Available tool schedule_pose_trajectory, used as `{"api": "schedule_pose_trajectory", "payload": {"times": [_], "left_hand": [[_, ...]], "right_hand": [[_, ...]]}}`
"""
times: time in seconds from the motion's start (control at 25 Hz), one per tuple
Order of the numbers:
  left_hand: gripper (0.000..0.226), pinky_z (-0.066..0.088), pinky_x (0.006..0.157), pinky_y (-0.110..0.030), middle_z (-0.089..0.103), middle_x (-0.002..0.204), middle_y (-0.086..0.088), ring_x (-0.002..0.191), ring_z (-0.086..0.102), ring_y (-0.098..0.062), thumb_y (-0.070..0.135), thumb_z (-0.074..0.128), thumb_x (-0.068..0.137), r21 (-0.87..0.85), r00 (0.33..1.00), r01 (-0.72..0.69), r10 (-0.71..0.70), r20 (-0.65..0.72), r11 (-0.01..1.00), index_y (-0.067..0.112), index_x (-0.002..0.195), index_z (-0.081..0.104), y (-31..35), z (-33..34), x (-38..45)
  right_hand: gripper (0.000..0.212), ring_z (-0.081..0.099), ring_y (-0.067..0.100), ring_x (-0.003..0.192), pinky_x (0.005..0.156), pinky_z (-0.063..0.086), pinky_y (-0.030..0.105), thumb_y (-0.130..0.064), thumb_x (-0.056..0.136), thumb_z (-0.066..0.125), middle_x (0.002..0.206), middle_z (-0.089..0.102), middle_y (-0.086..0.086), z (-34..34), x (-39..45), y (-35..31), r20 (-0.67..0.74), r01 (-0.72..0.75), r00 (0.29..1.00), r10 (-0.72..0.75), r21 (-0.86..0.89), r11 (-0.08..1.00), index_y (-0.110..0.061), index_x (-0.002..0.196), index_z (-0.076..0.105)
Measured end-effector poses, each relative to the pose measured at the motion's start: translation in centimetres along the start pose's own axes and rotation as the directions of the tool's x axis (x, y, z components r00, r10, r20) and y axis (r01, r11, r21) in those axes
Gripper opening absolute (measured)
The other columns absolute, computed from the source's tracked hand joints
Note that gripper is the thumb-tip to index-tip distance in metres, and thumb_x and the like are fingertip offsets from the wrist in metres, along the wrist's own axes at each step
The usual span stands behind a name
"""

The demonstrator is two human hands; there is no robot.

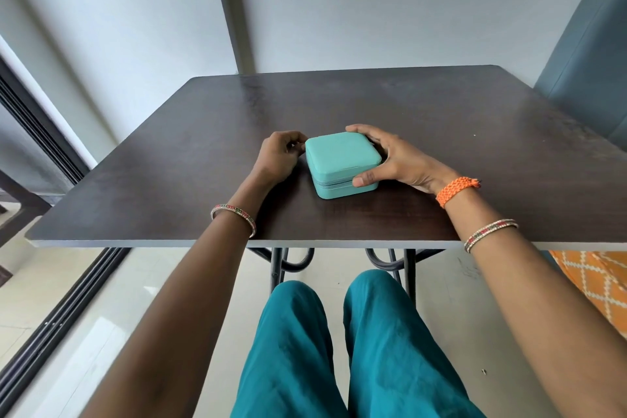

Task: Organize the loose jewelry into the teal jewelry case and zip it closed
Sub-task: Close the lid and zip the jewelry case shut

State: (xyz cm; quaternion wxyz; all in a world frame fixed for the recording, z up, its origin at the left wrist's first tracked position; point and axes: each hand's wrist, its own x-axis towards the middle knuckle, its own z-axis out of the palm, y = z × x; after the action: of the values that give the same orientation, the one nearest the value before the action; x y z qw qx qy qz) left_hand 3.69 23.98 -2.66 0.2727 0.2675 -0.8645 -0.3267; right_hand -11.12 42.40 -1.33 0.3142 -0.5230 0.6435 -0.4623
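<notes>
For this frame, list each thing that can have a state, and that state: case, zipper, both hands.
teal jewelry case: lid down, flat on the table.
zipper: looks closed along the near side; the other sides are hidden.
left hand: fingers curled at the case's left edge; whether they pinch a zipper pull cannot be told.
right hand: holds the case, fingers on the far edge, thumb on the near corner.

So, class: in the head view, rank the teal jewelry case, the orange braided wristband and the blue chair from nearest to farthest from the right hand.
1. Teal jewelry case: gripped by the right hand.
2. Orange braided wristband: on that hand's own wrist.
3. Blue chair: beyond the table's far right corner.
</notes>
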Motion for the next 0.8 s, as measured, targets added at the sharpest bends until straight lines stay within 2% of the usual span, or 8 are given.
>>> {"api": "schedule_pose_trajectory", "payload": {"times": [0.12,0.2,0.32,0.44,0.6,0.72,0.8], "left_hand": [[0.017,0.031,0.065,-0.015,0.064,0.088,-0.007,0.080,0.051,-0.015,0.000,0.054,0.086,0.069,0.994,-0.050,0.057,-0.091,0.996,0.000,0.091,0.070,0.7,-0.2,-0.3],[0.018,0.031,0.064,-0.015,0.066,0.083,-0.007,0.077,0.052,-0.015,-0.002,0.052,0.084,0.078,0.989,-0.040,0.051,-0.140,0.996,0.000,0.087,0.070,1.0,0.0,-0.4],[0.019,0.033,0.062,-0.021,0.057,0.069,-0.002,0.068,0.046,-0.018,-0.003,0.047,0.079,0.121,0.981,-0.011,0.034,-0.191,0.993,0.002,0.073,0.065,1.6,0.5,-0.6],[0.016,0.032,0.062,-0.027,0.056,0.074,-0.009,0.069,0.044,-0.025,0.003,0.048,0.080,0.237,0.983,0.019,0.025,-0.182,0.971,0.006,0.066,0.053,1.6,0.4,-1.0],[0.008,0.035,0.062,-0.030,0.061,0.089,-0.009,0.079,0.054,-0.032,0.011,0.051,0.082,0.351,0.984,0.055,0.009,-0.177,0.935,0.008,0.074,0.054,1.5,-0.4,-3.9],[0.010,0.035,0.065,-0.029,0.066,0.088,-0.005,0.083,0.056,-0.033,0.015,0.052,0.080,0.357,0.979,0.125,-0.058,-0.193,0.926,0.014,0.082,0.062,2.2,-0.9,-6.1],[0.012,0.037,0.065,-0.031,0.067,0.086,-0.008,0.083,0.057,-0.035,0.015,0.052,0.081,0.360,0.977,0.117,-0.042,-0.209,0.926,0.012,0.082,0.063,2.6,-0.9,-7.2]], "right_hand": [[0.093,0.048,0.013,0.126,0.104,0.041,0.025,-0.009,0.056,0.087,0.134,0.052,0.001,0.2,-0.2,0.0,-0.028,0.016,0.999,-0.015,0.020,1.000,-0.017,0.138,0.044],[0.086,0.048,0.014,0.125,0.104,0.042,0.026,-0.005,0.060,0.085,0.133,0.052,0.002,0.4,-0.2,0.0,-0.071,0.027,0.997,-0.027,0.004,1.000,-0.015,0.136,0.046],[0.085,0.047,0.015,0.125,0.108,0.040,0.036,-0.020,0.056,0.089,0.131,0.052,-0.001,0.7,0.0,0.5,-0.121,0.043,0.991,-0.050,-0.061,0.997,-0.024,0.130,0.049],[0.089,0.048,0.015,0.125,0.108,0.040,0.040,-0.029,0.051,0.092,0.131,0.054,-0.002,0.8,0.2,0.8,-0.173,0.038,0.983,-0.053,-0.087,0.995,-0.026,0.130,0.051],[0.095,0.050,0.013,0.124,0.107,0.042,0.038,-0.036,0.046,0.092,0.130,0.056,-0.003,0.9,0.1,0.7,-0.210,0.047,0.975,-0.066,-0.093,0.995,-0.022,0.131,0.052],[0.090,0.051,0.013,0.123,0.106,0.043,0.038,-0.027,0.050,0.092,0.130,0.056,-0.003,1.0,0.1,0.6,-0.216,0.043,0.974,-0.063,-0.095,0.995,-0.021,0.131,0.052],[0.090,0.050,0.013,0.123,0.107,0.042,0.037,-0.029,0.050,0.092,0.131,0.055,-0.003,1.2,0.1,0.7,-0.236,0.042,0.969,-0.066,-0.106,0.994,-0.021,0.131,0.053]]}}
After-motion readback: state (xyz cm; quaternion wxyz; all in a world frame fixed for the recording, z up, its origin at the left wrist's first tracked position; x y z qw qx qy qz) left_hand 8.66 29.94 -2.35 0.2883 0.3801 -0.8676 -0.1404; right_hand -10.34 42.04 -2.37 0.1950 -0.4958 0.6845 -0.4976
